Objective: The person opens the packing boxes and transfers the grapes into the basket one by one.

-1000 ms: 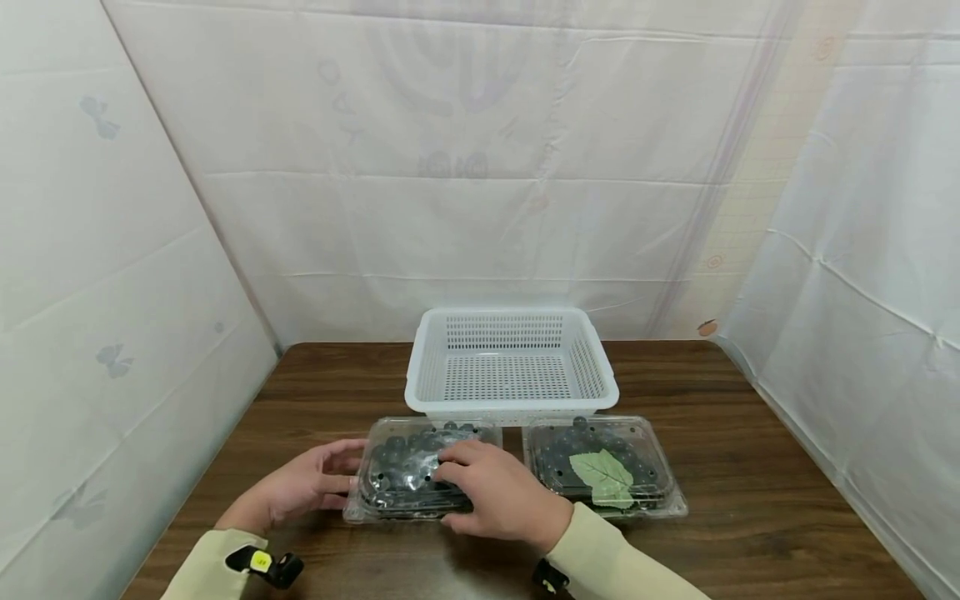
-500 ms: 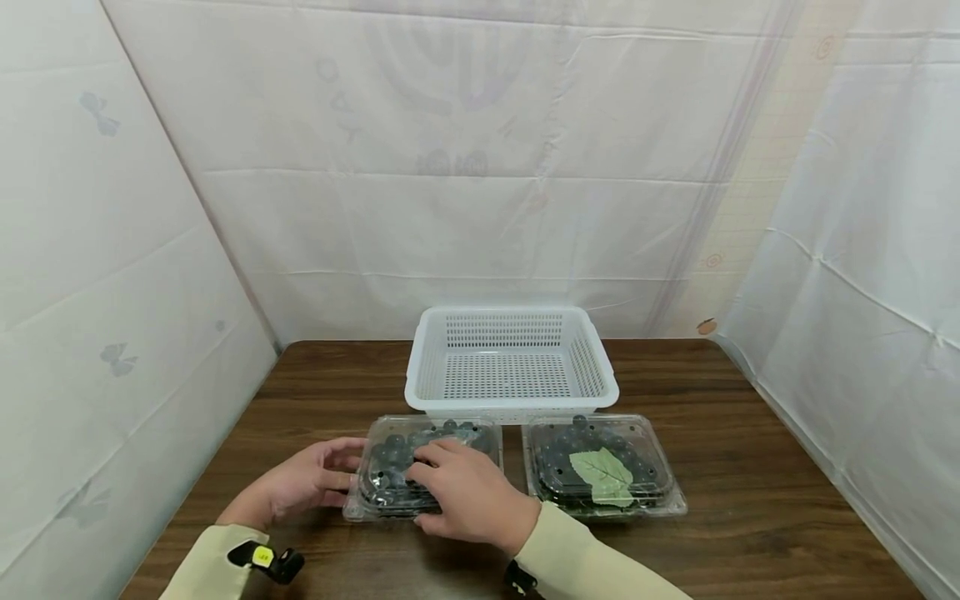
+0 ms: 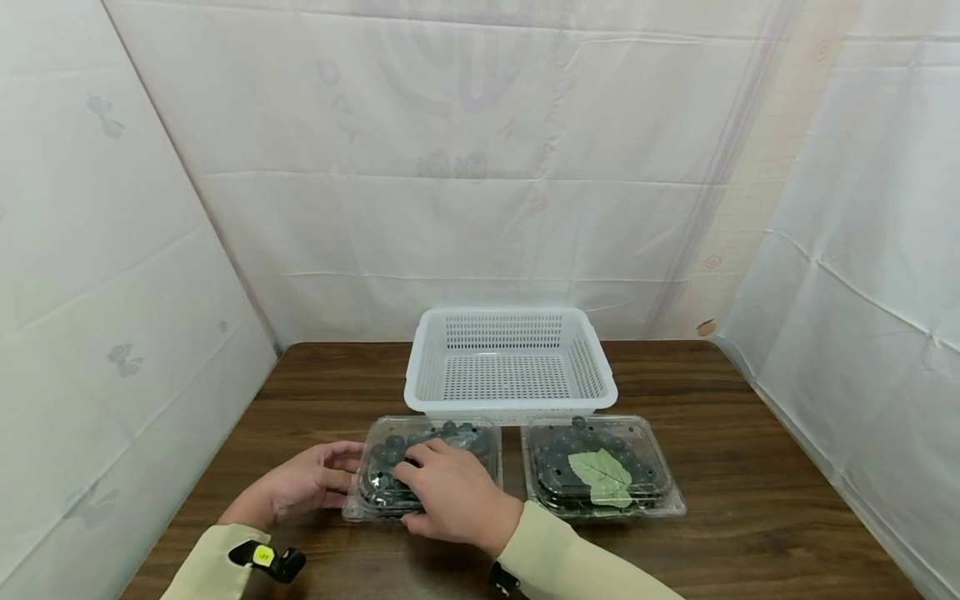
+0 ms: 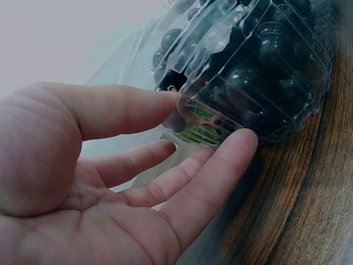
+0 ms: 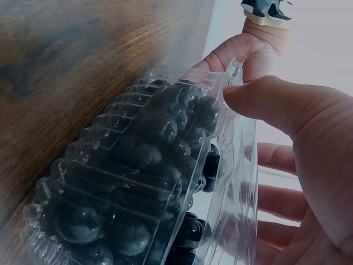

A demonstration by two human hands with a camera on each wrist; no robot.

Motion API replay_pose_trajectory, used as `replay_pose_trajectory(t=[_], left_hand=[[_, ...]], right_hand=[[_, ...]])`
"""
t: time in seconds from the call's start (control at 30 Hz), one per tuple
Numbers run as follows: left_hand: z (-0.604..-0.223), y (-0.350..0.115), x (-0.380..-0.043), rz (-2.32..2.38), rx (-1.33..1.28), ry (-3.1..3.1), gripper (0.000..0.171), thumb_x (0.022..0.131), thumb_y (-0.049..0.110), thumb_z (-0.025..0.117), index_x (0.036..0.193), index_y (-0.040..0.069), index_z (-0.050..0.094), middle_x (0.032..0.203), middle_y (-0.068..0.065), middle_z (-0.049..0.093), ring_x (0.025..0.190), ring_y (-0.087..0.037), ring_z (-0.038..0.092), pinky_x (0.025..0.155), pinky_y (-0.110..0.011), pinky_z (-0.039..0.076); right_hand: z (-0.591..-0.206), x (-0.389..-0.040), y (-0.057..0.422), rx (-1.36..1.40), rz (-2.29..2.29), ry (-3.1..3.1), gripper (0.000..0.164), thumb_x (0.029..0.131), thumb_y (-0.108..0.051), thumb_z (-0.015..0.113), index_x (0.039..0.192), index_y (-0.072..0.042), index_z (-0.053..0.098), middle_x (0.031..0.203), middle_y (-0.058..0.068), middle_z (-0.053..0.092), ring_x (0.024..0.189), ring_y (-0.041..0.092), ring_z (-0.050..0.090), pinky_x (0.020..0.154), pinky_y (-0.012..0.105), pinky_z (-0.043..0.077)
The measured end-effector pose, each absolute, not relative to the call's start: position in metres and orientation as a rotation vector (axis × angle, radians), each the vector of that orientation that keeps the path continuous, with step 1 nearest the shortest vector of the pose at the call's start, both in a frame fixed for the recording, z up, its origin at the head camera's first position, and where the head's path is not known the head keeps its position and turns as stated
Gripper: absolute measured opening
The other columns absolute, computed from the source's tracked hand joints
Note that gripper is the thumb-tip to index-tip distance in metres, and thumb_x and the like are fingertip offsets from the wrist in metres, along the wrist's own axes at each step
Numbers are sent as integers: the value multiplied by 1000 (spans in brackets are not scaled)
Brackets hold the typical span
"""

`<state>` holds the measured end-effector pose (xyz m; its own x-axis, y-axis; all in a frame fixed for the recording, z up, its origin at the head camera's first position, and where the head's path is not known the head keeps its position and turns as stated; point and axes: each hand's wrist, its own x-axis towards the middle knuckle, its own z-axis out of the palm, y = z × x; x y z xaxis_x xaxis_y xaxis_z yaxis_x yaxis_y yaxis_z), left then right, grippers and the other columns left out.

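A clear plastic clamshell box (image 3: 372, 433) of dark, round, grape-like fruit (image 3: 395, 444) lies on the table in front of me, its lid over the fruit. My left hand (image 3: 309, 481) is at the box's left end, fingers loosely spread. In the left wrist view, its thumb tip meets the box edge and its fingers lie low beside the wall. My right hand (image 3: 459, 497) lies over the lid from the front. The right wrist view has the thumb of this hand (image 5: 309, 132) at the rim, with the other fingers across the lid, partly seen through plastic.
A second clamshell box (image 3: 651, 442) of dark fruit stands to the right, a pale green leaf (image 3: 602, 477) on its lid. Behind both boxes is a white perforated basket (image 3: 512, 406). White sheets (image 3: 480, 233) enclose the brown wooden table (image 3: 750, 467) at the back and sides.
My right hand has slid left along the front of the left box, showing more of its right part. The left hand, both boxes and the basket have stayed in place.
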<state>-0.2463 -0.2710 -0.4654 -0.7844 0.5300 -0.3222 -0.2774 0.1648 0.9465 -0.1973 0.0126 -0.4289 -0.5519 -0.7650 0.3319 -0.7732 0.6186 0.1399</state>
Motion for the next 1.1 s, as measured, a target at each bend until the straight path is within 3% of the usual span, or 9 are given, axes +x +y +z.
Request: replay_pose_trajectory(t=[0.6,1.1], left_hand=[[-460,-270,-248,1666,235,1835,77,93,3,64,156,-11,22,126,-10,66,107,-22,69,90,-42,60],[-463,-270,-250,1652,227,1851,78,93,3,65,157,-10,21,129,-12,64,108,-22,69,89,-42,60]], right_hand=[[-425,-201,4,1260,44,-2476,44,85,-49,79,122,-26,71,117,-5,71,108,13,67,81,27,59],[-427,-197,-14,1237,-124,-2427,38,86,-50,75,116,-28,70,97,-6,67,81,12,63,57,24,51]])
